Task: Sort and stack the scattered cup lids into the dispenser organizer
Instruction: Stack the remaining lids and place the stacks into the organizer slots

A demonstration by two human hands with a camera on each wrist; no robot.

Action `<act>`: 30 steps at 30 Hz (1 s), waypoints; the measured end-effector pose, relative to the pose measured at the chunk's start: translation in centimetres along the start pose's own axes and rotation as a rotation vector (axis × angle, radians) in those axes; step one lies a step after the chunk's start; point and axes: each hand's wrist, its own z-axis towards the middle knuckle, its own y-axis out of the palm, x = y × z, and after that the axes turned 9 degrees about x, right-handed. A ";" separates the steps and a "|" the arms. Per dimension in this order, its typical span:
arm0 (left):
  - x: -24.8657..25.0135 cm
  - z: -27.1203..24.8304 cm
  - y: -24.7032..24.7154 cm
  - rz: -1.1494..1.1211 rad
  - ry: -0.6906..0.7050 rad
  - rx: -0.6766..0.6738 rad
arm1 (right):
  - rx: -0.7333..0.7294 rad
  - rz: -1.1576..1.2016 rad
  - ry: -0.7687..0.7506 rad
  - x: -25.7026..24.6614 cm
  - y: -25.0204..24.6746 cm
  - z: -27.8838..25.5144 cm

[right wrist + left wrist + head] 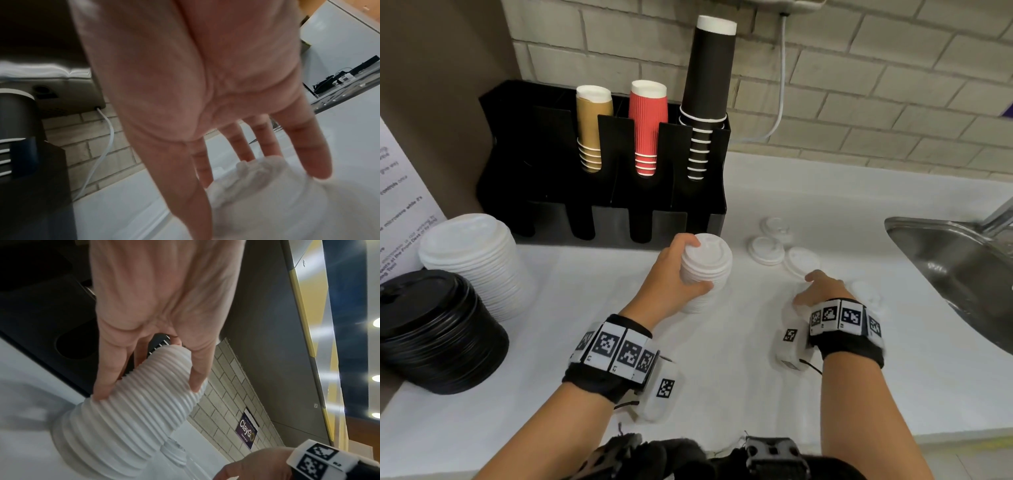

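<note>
On the counter point(722, 342): 3 lid stacks point(705, 267), 3 cup stacks point(647, 126).

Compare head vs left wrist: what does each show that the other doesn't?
Head only: black lid stack, big white lid stack, loose lids, sink, right hand reaching over a lid.
Left wrist only: ridged side of the held stack, ClayGo sign, ceiling lights.
Both: left hand gripping the small white lid stack, black organizer, brick wall.
</note>
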 end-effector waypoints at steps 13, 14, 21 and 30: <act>0.1 1.3 2.6 0.019 0.064 0.004 | 0.075 0.618 -0.370 -1.1 -1.7 -0.5; 0.2 1.5 2.8 0.018 0.073 0.009 | 0.103 0.737 -0.459 -1.8 -1.6 -1.2; 1.0 1.9 3.0 -0.072 0.038 0.058 | 0.216 0.889 -0.778 -5.8 -0.1 -4.0; 1.4 2.0 3.2 -0.046 -0.042 0.102 | 0.215 0.726 -0.853 -7.0 0.2 -3.0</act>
